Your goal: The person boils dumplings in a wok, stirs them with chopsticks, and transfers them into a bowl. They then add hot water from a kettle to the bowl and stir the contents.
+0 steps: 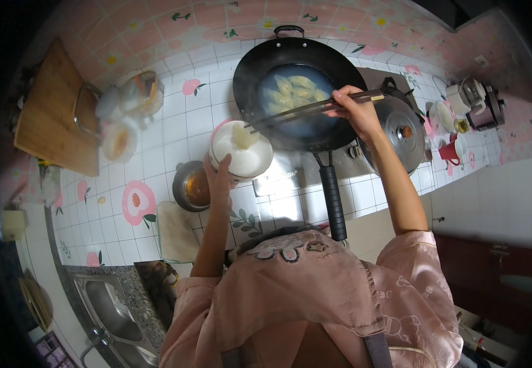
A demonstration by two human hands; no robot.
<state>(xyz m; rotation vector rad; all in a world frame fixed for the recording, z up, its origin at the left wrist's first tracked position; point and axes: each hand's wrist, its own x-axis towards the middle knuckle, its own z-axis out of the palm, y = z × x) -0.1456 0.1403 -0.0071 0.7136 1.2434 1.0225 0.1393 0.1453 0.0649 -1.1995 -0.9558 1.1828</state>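
My left hand grips the near left rim of a white bowl, tilted beside the wok. In my right hand is a pair of dark chopsticks, reaching left across the wok to the bowl. A pale dumpling is at their tips, inside the bowl's mouth; whether it rests on the bowl cannot be told. Several dumplings sit in steaming water in the black wok. The wok's wrapped handle points toward me.
A small pot of brown liquid stands left below the bowl, near a folded cloth. A glass lid lies right of the wok on the stove. Farther right stands a red mug; at left, a wooden board and plastic containers.
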